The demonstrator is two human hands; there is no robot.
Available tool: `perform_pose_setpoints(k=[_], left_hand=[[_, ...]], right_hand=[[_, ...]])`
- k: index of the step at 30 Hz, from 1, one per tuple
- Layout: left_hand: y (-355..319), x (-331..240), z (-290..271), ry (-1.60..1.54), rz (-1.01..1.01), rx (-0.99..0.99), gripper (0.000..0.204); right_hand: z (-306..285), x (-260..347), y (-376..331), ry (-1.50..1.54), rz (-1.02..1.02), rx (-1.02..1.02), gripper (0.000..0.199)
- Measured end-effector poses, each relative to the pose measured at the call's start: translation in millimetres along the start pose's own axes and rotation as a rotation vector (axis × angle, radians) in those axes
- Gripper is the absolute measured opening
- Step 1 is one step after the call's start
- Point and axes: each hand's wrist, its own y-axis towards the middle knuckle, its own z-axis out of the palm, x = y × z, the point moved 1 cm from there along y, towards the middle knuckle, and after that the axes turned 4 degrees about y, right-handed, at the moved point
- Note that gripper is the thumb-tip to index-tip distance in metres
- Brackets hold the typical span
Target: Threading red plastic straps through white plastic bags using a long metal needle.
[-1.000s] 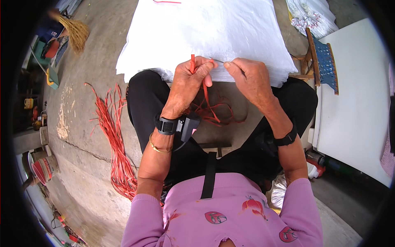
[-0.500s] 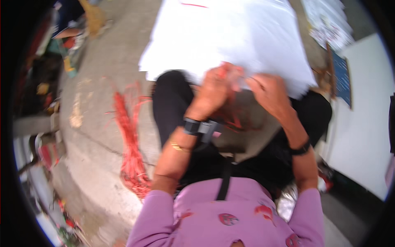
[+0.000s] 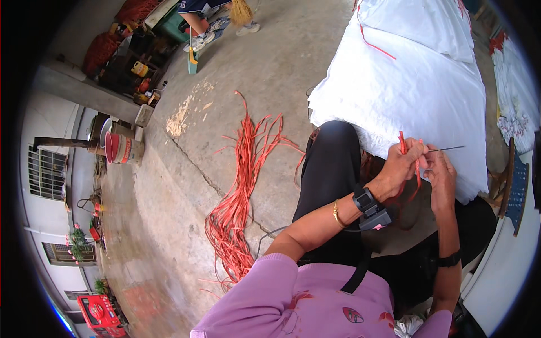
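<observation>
Two hands: both meet above the person's lap, at the near edge of the white sack, close enough to pass things between fingertips.
Loose strips: a long bundle of red-orange plastic strips lies on the concrete floor to the person's left, near the left knee, likely kept within reach as a supply.
Left hand: fingers curled and pinched on a red strip, whose end stands up above the knuckles; the rest loops down under the palm, seemingly held taut for the other hand to work on.
Left wrist: carries a black strapped device and a thin gold bangle.
Right hand: fingertips pressed together on a thin dark needle that points away to the right, level across the sack's edge; it touches the left hand.
White sack: a big woven bag bulges in front of the knees, a red strip threaded across its top.
Far left background: a red bucket stands by a wall, well apart.
</observation>
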Motion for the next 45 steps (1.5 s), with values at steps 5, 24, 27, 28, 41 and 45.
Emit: perform_pose_setpoints(k=[5, 24, 27, 28, 41, 45], left_hand=[[-7.9, 7.4, 6.8, -0.040, -0.072, 0.099, 0.020], [7.8, 1.6, -10.6, 0.377, 0.036, -0.110, 0.012], [11.9, -1.0, -3.7, 0.580, 0.212, -0.106, 0.012], [12.3, -3.7, 0.8, 0.697, 0.287, -0.094, 0.011], [54.2, -2.8, 59.4, 1.341, 0.496, 0.182, 0.020], [74.2, 14.0, 80.0, 1.423, 0.348, 0.223, 0.019]], right_hand=[[-1.5, 3.9, -2.9, 0.127, -0.143, -0.017, 0.030], [-63.4, 77.2, 7.9, -0.812, -0.517, -0.258, 0.035], [-109.1, 69.1, 20.2, -1.455, -0.709, -0.183, 0.032], [-113.1, 64.7, 20.1, -1.729, -0.793, -0.041, 0.031], [-141.5, 39.8, 46.6, -1.685, -0.377, -0.204, 0.028], [-137.9, 41.0, 44.1, -1.657, -0.383, -0.219, 0.028]])
